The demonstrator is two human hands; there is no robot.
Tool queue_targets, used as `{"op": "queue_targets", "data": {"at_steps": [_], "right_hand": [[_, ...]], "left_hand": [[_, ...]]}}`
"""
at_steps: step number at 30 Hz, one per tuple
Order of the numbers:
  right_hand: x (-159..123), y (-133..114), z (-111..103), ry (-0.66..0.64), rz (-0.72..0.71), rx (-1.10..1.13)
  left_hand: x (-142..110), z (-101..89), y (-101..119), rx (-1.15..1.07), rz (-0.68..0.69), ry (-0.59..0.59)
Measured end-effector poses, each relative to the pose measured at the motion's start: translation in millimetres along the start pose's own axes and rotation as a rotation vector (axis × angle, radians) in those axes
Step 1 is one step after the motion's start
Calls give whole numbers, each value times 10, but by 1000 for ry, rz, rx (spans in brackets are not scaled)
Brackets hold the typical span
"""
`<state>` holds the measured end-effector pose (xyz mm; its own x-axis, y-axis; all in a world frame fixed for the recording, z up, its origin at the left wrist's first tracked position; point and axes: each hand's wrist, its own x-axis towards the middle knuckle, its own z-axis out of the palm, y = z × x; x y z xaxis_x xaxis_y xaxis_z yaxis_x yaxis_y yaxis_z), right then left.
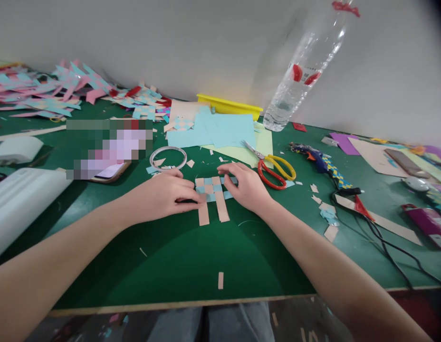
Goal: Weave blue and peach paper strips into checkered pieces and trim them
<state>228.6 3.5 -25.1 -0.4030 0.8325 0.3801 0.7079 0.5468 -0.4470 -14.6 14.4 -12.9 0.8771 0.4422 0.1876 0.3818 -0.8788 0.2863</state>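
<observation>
A small woven piece of peach and light-blue paper strips (208, 188) lies flat on the green table, with two peach tails pointing toward me. My left hand (163, 192) is at its left edge, thumb and forefinger close together on the paper. Arched over the right end is my right hand (247, 187), thumb and forefinger apart and the thumb by the blue strip ends. Its other fingers are partly hidden. Scissors (265, 168) with red and yellow handles lie half open beyond the right hand. A clear ring-shaped roll (168, 158) lies beyond the left.
Blue paper sheets (224, 129) and a yellow tray (229, 106) are at the back. A water bottle (299, 78) leans against the wall. Woven paper pieces (45, 90) pile up at far left, near a phone (111, 171). Black cables (379, 232) run along the right.
</observation>
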Motion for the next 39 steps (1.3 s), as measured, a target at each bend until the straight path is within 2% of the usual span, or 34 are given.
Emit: {"op": "queue_targets", "data": {"at_steps": [9, 14, 18, 29, 39], "right_hand": [[-1, -4, 6, -25, 41, 98], [-9, -16, -10, -44, 57, 164], [-12, -17, -5, -50, 44, 155], [-11, -52, -25, -45, -7, 216], [-13, -20, -1, -20, -15, 97]], "left_hand": [[6, -18, 19, 65, -4, 11], [6, -40, 19, 109, -60, 60], [-1, -23, 13, 158, -49, 91], [-10, -4, -20, 138, -91, 33], [-34, 15, -68, 102, -159, 5]]}}
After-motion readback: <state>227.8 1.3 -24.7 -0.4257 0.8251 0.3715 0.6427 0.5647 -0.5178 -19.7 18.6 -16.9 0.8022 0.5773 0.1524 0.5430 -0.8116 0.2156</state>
